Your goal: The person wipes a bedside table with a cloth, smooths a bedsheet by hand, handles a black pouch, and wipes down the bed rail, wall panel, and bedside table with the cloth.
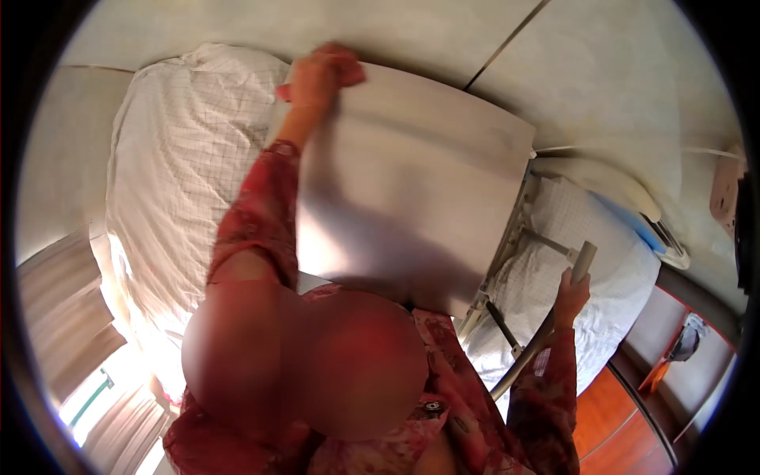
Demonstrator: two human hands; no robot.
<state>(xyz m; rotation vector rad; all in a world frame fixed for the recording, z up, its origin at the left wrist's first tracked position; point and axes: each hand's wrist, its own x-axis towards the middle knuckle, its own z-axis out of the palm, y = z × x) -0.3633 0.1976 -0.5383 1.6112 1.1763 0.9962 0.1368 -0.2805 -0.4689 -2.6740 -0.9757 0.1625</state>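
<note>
My left hand (314, 81) is closed on a crumpled red cloth (347, 66) at the far upper-left corner of a broad, smooth silver-grey panel (419, 174). The cloth looks pressed against the panel's edge, and the hand is slightly blurred. Light reflects off the panel, with a darker shadow near its front. On the right, my right hand (571, 299) wraps round a grey tubular bar (584, 261). That bar runs down and left, with short struts linking it to a frame (507, 249) beside the panel.
A cream checked cloth (186, 158) drapes over something left of the panel. White checked fabric (609, 309) lies beyond the bar. A pale wall (602, 71) stands close behind, with a pink socket plate (723, 186) at right. An orange-red surface (606, 419) shows lower right.
</note>
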